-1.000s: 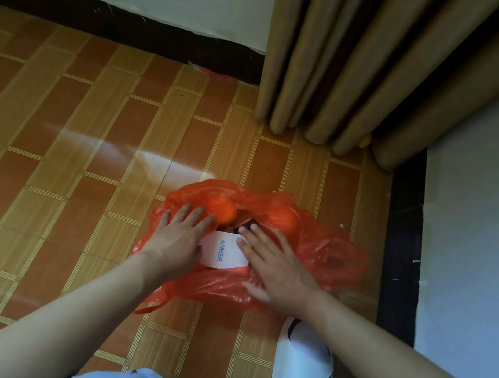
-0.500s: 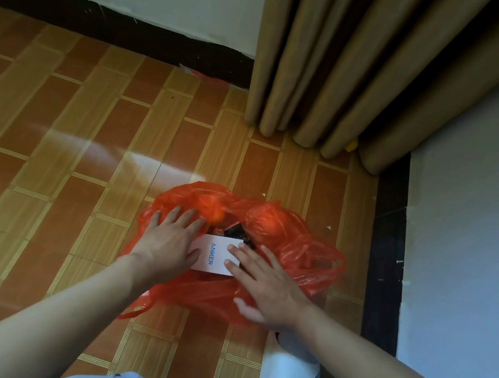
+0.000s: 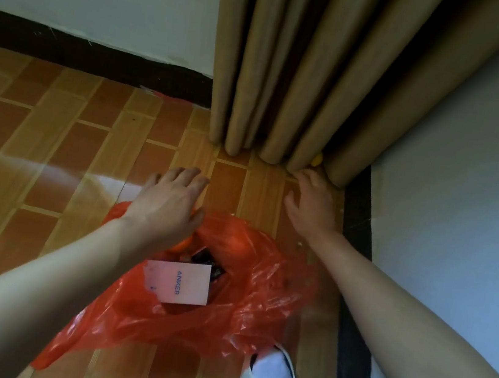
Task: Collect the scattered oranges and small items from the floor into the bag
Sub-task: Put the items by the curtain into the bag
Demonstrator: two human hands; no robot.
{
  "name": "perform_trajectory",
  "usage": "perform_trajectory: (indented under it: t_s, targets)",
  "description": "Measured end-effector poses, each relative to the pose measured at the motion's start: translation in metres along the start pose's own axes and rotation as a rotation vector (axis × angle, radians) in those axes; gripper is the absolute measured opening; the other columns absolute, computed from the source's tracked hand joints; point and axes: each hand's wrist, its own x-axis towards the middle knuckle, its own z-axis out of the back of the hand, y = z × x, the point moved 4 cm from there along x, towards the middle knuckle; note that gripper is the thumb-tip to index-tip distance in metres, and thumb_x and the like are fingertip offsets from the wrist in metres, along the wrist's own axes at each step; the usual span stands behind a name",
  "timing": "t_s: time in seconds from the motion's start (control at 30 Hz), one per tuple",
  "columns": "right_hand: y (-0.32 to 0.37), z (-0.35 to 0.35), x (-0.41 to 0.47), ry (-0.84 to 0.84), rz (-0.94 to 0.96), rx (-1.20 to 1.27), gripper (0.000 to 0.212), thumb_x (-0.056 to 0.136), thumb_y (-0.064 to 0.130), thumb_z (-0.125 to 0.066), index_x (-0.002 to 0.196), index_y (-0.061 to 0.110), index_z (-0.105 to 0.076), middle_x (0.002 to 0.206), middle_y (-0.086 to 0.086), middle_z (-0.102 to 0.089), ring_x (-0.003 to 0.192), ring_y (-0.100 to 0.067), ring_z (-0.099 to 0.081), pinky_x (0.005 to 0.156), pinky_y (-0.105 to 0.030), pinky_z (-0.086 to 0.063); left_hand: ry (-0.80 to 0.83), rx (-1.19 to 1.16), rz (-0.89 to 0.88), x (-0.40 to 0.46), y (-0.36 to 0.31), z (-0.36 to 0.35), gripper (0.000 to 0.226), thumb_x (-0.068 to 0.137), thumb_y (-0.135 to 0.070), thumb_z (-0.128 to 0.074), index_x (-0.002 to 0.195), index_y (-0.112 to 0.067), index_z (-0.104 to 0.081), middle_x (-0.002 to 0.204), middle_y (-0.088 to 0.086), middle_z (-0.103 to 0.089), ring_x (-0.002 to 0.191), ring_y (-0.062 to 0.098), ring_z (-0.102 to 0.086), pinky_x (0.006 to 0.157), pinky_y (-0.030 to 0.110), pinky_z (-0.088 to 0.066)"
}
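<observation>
The right hand (image 3: 313, 207), fingers loose and empty, reaches near the curtain (image 3: 306, 68), beyond the bag (image 3: 245, 300).

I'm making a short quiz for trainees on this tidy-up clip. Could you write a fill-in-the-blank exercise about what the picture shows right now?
1. The white box lying in the mouth of the bag bears the printed word ____.
2. The plastic bag is ____ in colour.
3. The right hand reaches toward a small yellow thing peeking out at the foot of the ____.
4. The left hand holds ____.

Missing words: ANKER; red; curtain; nothing
</observation>
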Motion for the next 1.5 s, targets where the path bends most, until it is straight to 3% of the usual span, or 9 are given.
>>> perform_trajectory:
  t_s: [0.13, 0.3, 0.53, 0.77, 0.9, 1.07, 1.27, 1.37, 1.5]
  targets:
    - [-0.044, -0.006, 0.029, 0.091, -0.079, -0.085, 0.064, 0.095, 0.029, -0.060, 0.154, 0.011, -0.041, 0.158, -0.011, -0.037, 0.138, -0.032, -0.044, 0.115, -0.044, -0.041, -0.015, -0.042, -0.031, 0.019, -0.026, 0.010, 0.064, 0.102, -0.051, -0.043, 0.159, -0.024, -0.030, 0.167, 0.003, -0.028, 0.153, 0.029, -0.025, 0.120, 0.054, -0.031]
    - [-0.080, -0.024, 0.059, 0.291, -0.099, -0.140, 0.088, 0.093, 0.035, -0.063, 0.164, 0.017, -0.014, 0.170, -0.005, -0.011, 0.153, -0.034, -0.020, 0.125, -0.046, -0.025, 0.023, -0.109, -0.073, 0.021, -0.046, -0.009, 0.075, 0.095, -0.065, -0.031, 0.159, -0.027, -0.031, 0.164, 0.001, -0.034, 0.150, 0.026, -0.030, 0.118, 0.049, -0.034]
    - [-0.090, -0.033, 0.095, 0.299, -0.078, -0.181, 0.101, 0.089, 0.037, -0.071, 0.165, 0.021, -0.007, 0.172, -0.005, -0.006, 0.157, -0.028, -0.015, 0.126, -0.041, -0.019, 0.109, -0.099, -0.097, 0.036, -0.045, -0.022, 0.080, 0.091, -0.068, -0.033, 0.162, -0.033, -0.023, 0.168, -0.004, -0.024, 0.154, 0.022, -0.021, 0.122, 0.045, -0.028]
    - [-0.094, -0.044, 0.117, 0.350, -0.163, -0.111, 0.101, 0.083, 0.035, -0.073, 0.164, 0.027, -0.013, 0.171, -0.005, -0.010, 0.148, -0.034, -0.036, 0.121, -0.045, -0.035, 0.138, -0.188, -0.077, 0.034, -0.046, -0.040, 0.079, 0.086, -0.069, -0.028, 0.155, -0.030, -0.041, 0.160, -0.001, -0.041, 0.147, 0.023, -0.037, 0.113, 0.048, -0.039]
    - [-0.073, -0.031, 0.091, 0.122, -0.143, -0.251, 0.067, 0.084, 0.020, -0.072, 0.146, 0.017, -0.047, 0.152, -0.011, -0.036, 0.130, -0.032, -0.047, 0.109, -0.045, -0.044, 0.145, -0.199, -0.036, 0.034, -0.035, -0.044, 0.081, 0.085, -0.070, -0.027, 0.155, -0.030, -0.039, 0.161, -0.001, -0.040, 0.148, 0.024, -0.036, 0.114, 0.050, -0.040]
    - [-0.067, -0.038, 0.033, -0.007, -0.175, -0.233, 0.043, 0.085, 0.028, -0.065, 0.126, 0.018, -0.054, 0.132, -0.008, -0.044, 0.122, -0.028, -0.047, 0.103, -0.046, -0.045, 0.128, -0.229, -0.022, 0.033, -0.033, -0.047, 0.081, 0.086, -0.069, -0.026, 0.155, -0.029, -0.039, 0.161, 0.000, -0.039, 0.148, 0.024, -0.036, 0.115, 0.048, -0.040]
    - [-0.084, -0.038, 0.021, 0.036, -0.209, -0.153, 0.067, 0.087, 0.025, -0.065, 0.150, 0.017, -0.040, 0.155, -0.008, -0.030, 0.138, -0.031, -0.039, 0.114, -0.049, -0.041, 0.097, -0.267, -0.028, 0.028, -0.030, -0.054, 0.063, 0.099, -0.054, -0.051, 0.156, -0.030, -0.037, 0.163, -0.002, -0.036, 0.149, 0.023, -0.034, 0.116, 0.045, -0.039]
    - [-0.083, -0.034, 0.053, 0.122, -0.149, -0.122, 0.084, 0.088, 0.023, -0.070, 0.160, 0.021, -0.025, 0.167, -0.003, -0.012, 0.145, -0.032, -0.034, 0.117, -0.047, -0.039, 0.094, -0.296, -0.019, 0.025, -0.026, -0.055, 0.063, 0.100, -0.052, -0.053, 0.157, -0.031, -0.035, 0.163, -0.002, -0.035, 0.149, 0.023, -0.034, 0.117, 0.045, -0.038]
    - [-0.088, -0.032, 0.100, 0.199, -0.185, -0.098, 0.090, 0.091, 0.022, -0.069, 0.163, 0.027, -0.015, 0.171, -0.002, -0.007, 0.149, -0.034, -0.031, 0.120, -0.050, -0.036, 0.090, -0.304, -0.011, 0.023, -0.020, -0.056, 0.063, 0.100, -0.052, -0.052, 0.157, -0.030, -0.034, 0.163, -0.002, -0.034, 0.148, 0.023, -0.034, 0.117, 0.045, -0.039]
